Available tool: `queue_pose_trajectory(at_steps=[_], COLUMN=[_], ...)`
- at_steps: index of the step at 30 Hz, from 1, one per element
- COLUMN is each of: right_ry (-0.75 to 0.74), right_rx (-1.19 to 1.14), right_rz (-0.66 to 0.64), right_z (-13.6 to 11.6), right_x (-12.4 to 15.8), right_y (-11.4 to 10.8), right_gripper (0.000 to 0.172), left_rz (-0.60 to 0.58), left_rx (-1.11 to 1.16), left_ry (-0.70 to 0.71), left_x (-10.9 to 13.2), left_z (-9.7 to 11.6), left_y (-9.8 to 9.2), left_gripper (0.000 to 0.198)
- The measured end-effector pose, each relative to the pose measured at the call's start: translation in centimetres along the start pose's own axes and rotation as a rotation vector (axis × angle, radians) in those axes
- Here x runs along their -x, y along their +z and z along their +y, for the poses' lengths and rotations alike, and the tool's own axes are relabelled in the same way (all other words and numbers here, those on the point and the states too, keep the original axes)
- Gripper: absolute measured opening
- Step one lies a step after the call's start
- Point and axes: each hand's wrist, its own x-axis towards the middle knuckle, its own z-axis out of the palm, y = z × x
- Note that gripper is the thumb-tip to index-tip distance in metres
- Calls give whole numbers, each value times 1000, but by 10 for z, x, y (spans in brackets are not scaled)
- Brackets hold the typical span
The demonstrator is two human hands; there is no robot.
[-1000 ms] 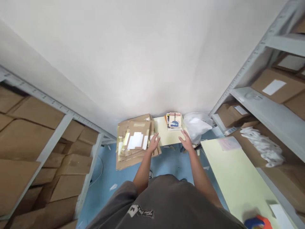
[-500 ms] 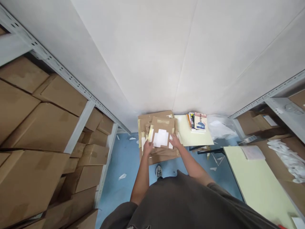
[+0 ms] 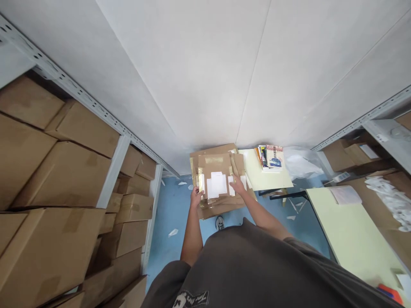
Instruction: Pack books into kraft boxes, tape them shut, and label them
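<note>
A flattened cardboard box (image 3: 213,166) with white labels and strips of tape lies over a stack of other flattened cardboard (image 3: 221,208). My left hand (image 3: 196,197) grips its left edge, fingers closed on it. At its right side my right hand (image 3: 236,185) is closed on the edge, beside a white label. A white sheet (image 3: 217,185) with a stepped outline shows on the cardboard between my hands. The stack rests partly on a pale table (image 3: 253,167); what supports its left part is hidden.
Books and magazines (image 3: 270,158) lie on the table near the wall, with clear plastic (image 3: 300,162) beside them. Shelves packed with cartons (image 3: 58,171) stand on the left. Another pale table (image 3: 349,231) stands at the right. Paper scraps (image 3: 173,232) litter the blue floor.
The held cardboard has come down flatter onto the stack, and its labels now line up squarer to me. My hands have moved slightly apart. The view has shifted a little.
</note>
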Motion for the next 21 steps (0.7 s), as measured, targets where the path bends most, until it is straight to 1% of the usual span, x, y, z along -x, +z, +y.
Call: queue_pose_trajectory(at_steps=[1, 2, 4, 7, 9, 11, 13, 15, 16, 18, 21], right_ry=[23, 42, 71, 97, 91, 88, 109, 126, 121, 93, 59], right_rx=[-71, -142, -277, -456, -554, -628, -675, -703, -713, -732, -752], right_rz=[40, 53, 13, -37, -47, -95, -181, -243, -248, -211, -98], right_z=[2, 3, 3, -4, -11, -16, -19, -18, -16, -8, 13], right_x=[2, 4, 7, 12, 17, 25, 38, 54, 63, 84, 123], right_y=[-3, -6, -12, -29, -49, -80, -119, -163, -186, -232, -299], right_gripper=[69, 70, 71, 67, 65, 65, 67, 70, 71, 73, 73], left_rz=[-28, -57, -120, -180, -193, -200, -223, -276, -313, -397, -548], left_rx=[83, 163, 292, 367, 360, 348, 343, 333, 327, 318, 266], left_ry=[29, 50, 71, 83, 84, 94, 112, 124, 121, 92, 13], left_x=[3, 6, 11, 15, 16, 19, 24, 34, 40, 55, 80], left_z=[-1, -1, 2, 14, 28, 44, 62, 78, 85, 99, 116], left_y=[-1, -2, -3, 1, 9, 23, 44, 71, 88, 125, 190], left_gripper=[32, 39, 52, 59, 60, 62, 63, 64, 65, 73, 94])
